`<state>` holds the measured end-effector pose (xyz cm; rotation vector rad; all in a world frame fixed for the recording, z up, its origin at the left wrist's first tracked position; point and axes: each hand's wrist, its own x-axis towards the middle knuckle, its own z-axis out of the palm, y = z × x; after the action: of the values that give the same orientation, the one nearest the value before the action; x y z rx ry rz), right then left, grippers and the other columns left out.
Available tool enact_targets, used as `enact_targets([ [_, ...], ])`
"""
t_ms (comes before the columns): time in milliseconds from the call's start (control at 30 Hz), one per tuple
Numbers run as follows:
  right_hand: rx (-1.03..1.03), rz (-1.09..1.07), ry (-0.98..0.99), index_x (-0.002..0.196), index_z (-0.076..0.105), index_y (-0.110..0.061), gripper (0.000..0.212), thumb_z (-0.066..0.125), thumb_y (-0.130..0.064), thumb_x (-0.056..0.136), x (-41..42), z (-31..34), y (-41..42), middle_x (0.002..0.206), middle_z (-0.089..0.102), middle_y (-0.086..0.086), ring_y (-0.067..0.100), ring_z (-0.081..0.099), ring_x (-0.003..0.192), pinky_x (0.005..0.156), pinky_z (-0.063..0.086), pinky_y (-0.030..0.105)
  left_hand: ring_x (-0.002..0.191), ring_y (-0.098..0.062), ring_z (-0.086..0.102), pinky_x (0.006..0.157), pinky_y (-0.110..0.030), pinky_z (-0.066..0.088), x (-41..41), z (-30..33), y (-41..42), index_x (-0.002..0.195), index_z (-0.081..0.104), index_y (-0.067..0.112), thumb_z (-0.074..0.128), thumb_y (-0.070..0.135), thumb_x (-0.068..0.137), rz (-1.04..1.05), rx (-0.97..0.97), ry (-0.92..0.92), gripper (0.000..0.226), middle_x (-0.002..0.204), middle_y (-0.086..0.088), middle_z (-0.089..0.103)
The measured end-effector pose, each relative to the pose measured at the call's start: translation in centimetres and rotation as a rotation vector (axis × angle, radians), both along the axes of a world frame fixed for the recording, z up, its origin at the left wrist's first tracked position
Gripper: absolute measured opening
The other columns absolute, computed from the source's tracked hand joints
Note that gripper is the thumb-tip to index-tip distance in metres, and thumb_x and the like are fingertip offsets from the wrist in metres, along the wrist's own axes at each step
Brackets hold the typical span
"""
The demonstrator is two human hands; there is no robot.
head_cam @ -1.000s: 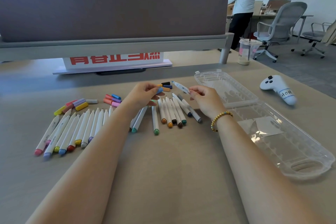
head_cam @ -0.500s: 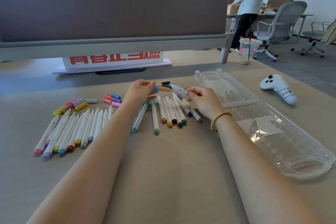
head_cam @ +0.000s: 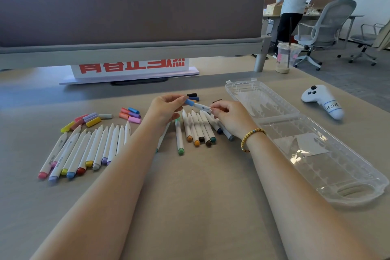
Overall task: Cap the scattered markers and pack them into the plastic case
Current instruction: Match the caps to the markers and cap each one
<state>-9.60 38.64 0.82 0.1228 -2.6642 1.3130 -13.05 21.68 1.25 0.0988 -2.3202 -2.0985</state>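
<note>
Head view: left hand (head_cam: pixel 166 107) pinches a blue plastic cap (head_cam: pixel 189 102) against the end of a white-barrelled marker (head_cam: pixel 201 107), apparently seated; right hand (head_cam: pixel 229 115) pinches the barrel's other end. Both held above loose markers on the beige desk (head_cam: pixel 190 196); clear plastic case (head_cam: pixel 316 154) lies open, just right.

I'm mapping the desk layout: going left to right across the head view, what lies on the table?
Row of uncapped markers → loose caps → left hand → marker being capped → right hand → open plastic case → white controller.
</note>
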Motion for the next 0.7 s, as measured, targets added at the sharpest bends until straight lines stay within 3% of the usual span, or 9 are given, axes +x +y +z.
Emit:
enact_targets([
  [133,-0.034,-0.009,-0.002,0.11,0.065,-0.015,0.021,0.05,-0.021,0.097,-0.1,0.1,0.1,0.092,0.065,0.008,0.016,0.053,0.077,0.062,0.043,0.018,0.066,-0.003,0.049,0.052,-0.01,0.043,0.0,0.1,0.4,0.112,0.065,0.014,0.053,0.022,0.094,-0.044,-0.209,0.087,0.023,0.077,0.012,0.062],
  [233,-0.039,-0.007,-0.017,0.114,0.065,-0.014,0.024,0.05,-0.022,0.097,0.0,0.3,0.3,0.086,0.063,0.001,0.014,0.054,0.078,0.066,0.044,0.018,0.066,-0.003,0.049,0.052,-0.01,0.043,0.0,0.0,0.3,0.119,0.062,0.012,0.049,0.019,0.095,-0.083,-0.313,0.178,0.027,0.088,0.008,0.064],
  [300,-0.031,-0.013,-0.003,0.116,0.065,-0.013,0.026,0.049,-0.021,0.097,-0.1,0.5,0.4,0.089,0.063,0.001,0.01,0.053,0.074,0.066,0.042,0.017,0.067,-0.003,0.05,0.055,-0.012,0.045,0.0,0.0,0.5,0.121,0.061,0.011,0.049,0.017,0.096,-0.087,-0.346,0.23,0.028,0.098,0.001,0.065],
  [433,-0.04,-0.044,0.034,0.116,0.065,-0.013,0.026,0.047,-0.019,0.098,-0.2,0.6,0.4,0.076,0.057,-0.006,0.005,0.045,0.061,0.058,0.037,0.015,0.067,-0.003,0.05,0.049,-0.007,0.044,0.0,-0.1,1.4,0.12,0.062,0.012,0.048,0.016,0.097,-0.022,-0.313,0.282,0.028,0.092,0.005,0.062],
  [567,0.04,-0.047,0.041,0.115,0.065,-0.014,0.026,0.046,-0.021,0.098,-0.2,0.1,-0.3,0.076,0.057,-0.003,0.008,0.047,0.064,0.058,0.039,0.019,0.074,-0.014,0.052,0.063,-0.026,0.049,-0.2,-0.9,1.2,0.12,0.062,0.014,0.047,0.017,0.097,-0.015,-0.373,0.267,0.028,0.1,-0.003,0.067],
  [633,0.093,-0.089,0.055,0.115,0.063,-0.013,0.026,0.044,-0.02,0.099,-0.3,0.0,-0.3,0.073,0.055,-0.004,0.008,0.046,0.062,0.054,0.036,0.019,0.069,-0.014,0.05,0.061,-0.027,0.046,-0.3,-1.2,0.9,0.121,0.061,0.016,0.045,0.016,0.098,0.012,-0.52,0.276,0.028,0.102,-0.004,0.066],
  [700,0.191,-0.173,0.062,0.112,0.063,-0.01,0.025,0.043,-0.018,0.099,-0.3,0.0,0.4,0.079,0.058,0.001,0.012,0.049,0.066,0.055,0.038,0.021,0.078,-0.015,0.053,0.066,-0.026,0.046,-0.4,-1.2,0.6,0.118,0.061,0.015,0.045,0.019,0.097,0.043,-0.754,0.293,0.026,0.103,-0.006,0.063],
])
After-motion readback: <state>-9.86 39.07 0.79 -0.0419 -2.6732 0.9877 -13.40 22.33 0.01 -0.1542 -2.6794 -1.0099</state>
